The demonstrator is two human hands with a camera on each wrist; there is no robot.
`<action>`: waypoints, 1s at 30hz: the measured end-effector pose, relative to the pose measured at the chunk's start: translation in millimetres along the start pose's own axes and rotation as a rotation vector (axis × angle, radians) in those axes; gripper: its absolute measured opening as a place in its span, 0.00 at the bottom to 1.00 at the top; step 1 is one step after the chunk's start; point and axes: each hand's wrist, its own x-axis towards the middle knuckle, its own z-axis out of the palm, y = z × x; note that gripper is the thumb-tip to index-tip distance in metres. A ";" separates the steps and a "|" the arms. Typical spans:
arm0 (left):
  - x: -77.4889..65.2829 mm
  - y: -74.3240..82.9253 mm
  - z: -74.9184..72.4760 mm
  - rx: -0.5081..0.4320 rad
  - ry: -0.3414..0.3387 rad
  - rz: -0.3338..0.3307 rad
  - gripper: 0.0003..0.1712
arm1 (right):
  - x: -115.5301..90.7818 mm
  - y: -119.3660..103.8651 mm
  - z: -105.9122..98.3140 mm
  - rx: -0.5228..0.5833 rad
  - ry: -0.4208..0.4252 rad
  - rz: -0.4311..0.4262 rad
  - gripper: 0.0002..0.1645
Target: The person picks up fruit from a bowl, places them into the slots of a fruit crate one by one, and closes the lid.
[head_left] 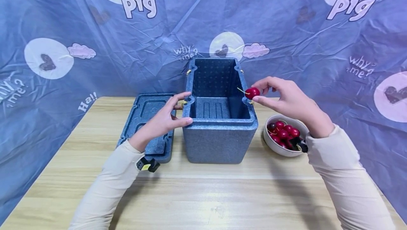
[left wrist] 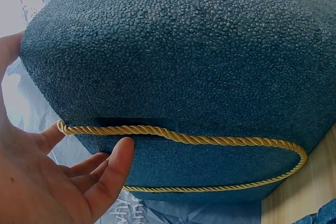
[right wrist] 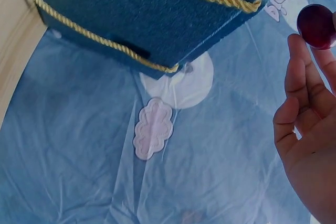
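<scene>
A red cherry [head_left: 252,93] with a green stem is pinched between the thumb and fingers of my right hand [head_left: 287,97], over the right rim of a blue-grey foam box [head_left: 219,145]. The right wrist view shows that cherry [right wrist: 316,27] at the fingertips. My left hand [head_left: 163,118] touches the box's left side, its thumb at the near left corner and its index finger at the rim. In the left wrist view, this hand [left wrist: 58,182] is spread beside a gold rope handle [left wrist: 210,140]. The box stands upright and uncovered, its ribbed floor showing.
The box's lid [head_left: 155,108] lies on the wooden table [head_left: 203,194] to the left. At the right, a white bowl [head_left: 270,143] holds several cherries [head_left: 283,133], partly behind the right wrist. A blue printed cloth [head_left: 178,25] hangs behind the table.
</scene>
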 end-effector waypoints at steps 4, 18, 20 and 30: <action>-0.3 -0.8 0.1 -0.002 0.001 0.006 0.45 | 3.8 -3.0 7.4 0.013 -0.018 -0.004 0.14; -0.3 0.3 0.1 -0.019 -0.005 0.017 0.47 | 13.2 -8.2 27.8 -0.012 -0.078 -0.070 0.17; -0.4 0.2 0.1 -0.019 -0.006 0.014 0.46 | 13.5 -7.7 29.0 -0.015 -0.082 -0.080 0.18; -0.7 0.1 0.4 -0.005 -0.003 0.013 0.45 | 10.7 -7.2 26.5 0.011 -0.050 -0.099 0.18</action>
